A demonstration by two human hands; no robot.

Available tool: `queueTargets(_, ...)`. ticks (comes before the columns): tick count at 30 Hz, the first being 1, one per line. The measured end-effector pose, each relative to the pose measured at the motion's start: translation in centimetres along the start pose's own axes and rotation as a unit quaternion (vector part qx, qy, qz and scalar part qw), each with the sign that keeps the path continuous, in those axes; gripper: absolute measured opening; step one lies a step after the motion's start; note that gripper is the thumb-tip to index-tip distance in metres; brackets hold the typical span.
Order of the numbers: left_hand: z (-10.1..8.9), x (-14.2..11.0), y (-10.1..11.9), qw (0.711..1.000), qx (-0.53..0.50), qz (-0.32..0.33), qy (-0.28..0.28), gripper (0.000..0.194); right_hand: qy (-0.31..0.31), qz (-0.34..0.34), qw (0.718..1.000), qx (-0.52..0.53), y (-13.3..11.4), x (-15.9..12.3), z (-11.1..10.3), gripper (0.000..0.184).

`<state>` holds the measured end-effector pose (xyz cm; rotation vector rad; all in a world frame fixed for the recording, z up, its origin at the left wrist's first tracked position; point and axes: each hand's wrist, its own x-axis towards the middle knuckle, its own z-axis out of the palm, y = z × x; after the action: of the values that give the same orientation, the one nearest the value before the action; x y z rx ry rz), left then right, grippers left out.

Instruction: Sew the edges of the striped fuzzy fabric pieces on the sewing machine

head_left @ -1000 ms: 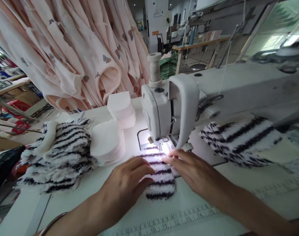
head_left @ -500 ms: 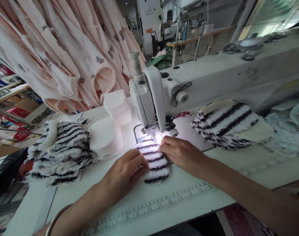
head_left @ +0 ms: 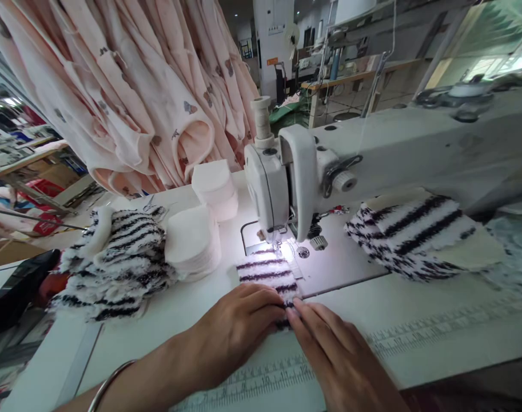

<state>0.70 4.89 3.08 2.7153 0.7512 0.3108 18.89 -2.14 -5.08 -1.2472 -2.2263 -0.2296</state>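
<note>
L hand (head_left: 239, 332) & R hand (head_left: 333, 349), fingers pressed together, hold striped fleece (head_left: 269, 274) flat on tabletop, just before sewing machine (head_left: 278, 189), keeping it lined up.

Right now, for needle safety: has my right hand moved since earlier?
Yes, the right hand has drawn back toward you, away from the presser foot.

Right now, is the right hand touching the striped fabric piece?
Touching: the head view shows the right hand, its fingers on the striped fabric piece.
</note>
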Motion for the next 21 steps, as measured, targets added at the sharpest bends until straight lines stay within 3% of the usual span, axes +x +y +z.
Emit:
queueTargets(6, 0.2, -0.3, -0.9, 1.0, -0.002, 0.0, -0.004, 0.02, 0.023, 0.032, 0.999, -0.006, -0.5, 0.0, 1.8, 0.043)
queueTargets(21, -0.9, 1.1, -4.7, 0.999, -0.027, -0.015, 0.017, 0.025, 0.009, 0.028, 1.0, -0.003, 1.7, 4.9, 2.5, 0.049)
